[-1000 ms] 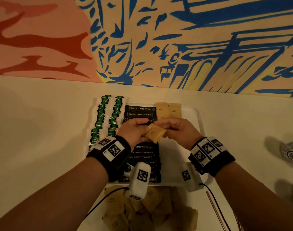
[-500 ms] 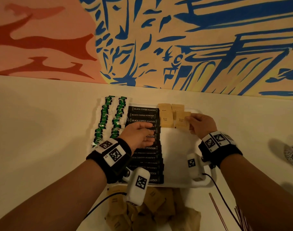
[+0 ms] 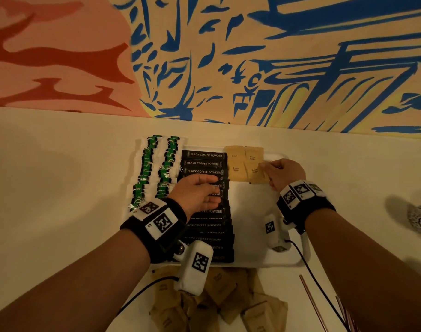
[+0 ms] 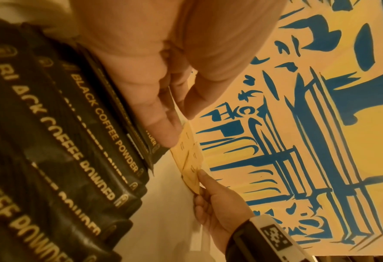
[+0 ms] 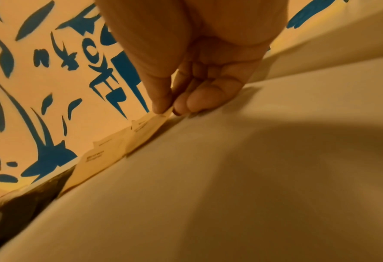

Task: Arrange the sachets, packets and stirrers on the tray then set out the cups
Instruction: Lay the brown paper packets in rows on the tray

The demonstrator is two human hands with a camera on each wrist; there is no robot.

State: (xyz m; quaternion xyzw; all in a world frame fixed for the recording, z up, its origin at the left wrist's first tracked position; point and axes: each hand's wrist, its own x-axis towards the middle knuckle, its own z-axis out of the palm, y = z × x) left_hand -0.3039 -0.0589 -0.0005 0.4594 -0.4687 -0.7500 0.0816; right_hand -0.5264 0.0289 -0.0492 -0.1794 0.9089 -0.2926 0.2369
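Biggest thing in the head view is the painted wall (image 3: 252,56) filling the whole top half, orange-red on the left and blue strokes on yellow to the right. Under it is the pale surface (image 3: 48,188), with the white tray (image 3: 252,212) sitting in the middle of the frame.

On the tray's left part there's a long column of black coffee powder packets (image 3: 204,163) overlapping from top to bottom. Left of that, 2 columns of green-tagged tea bags (image 3: 147,168). At the tray's upper right, 4 brown sugar sachets (image 3: 235,168) in a 2 by 2 block.

Below the tray, at the bottom centre, lies a loose pile of brown sachets (image 3: 228,295), and some copper-coloured stirrers (image 3: 311,300) at the lower right. A patterned cup (image 3: 420,219) peeks in at the right edge.

The left hand (image 3: 195,192) lies over the middle of the black packets, fingers straight and relaxed, gripping nothing. The right hand (image 3: 282,172) pinches the right edge of the lower-right sugar sachet (image 3: 253,172) between thumb and fingertips, sachet flat on the tray.
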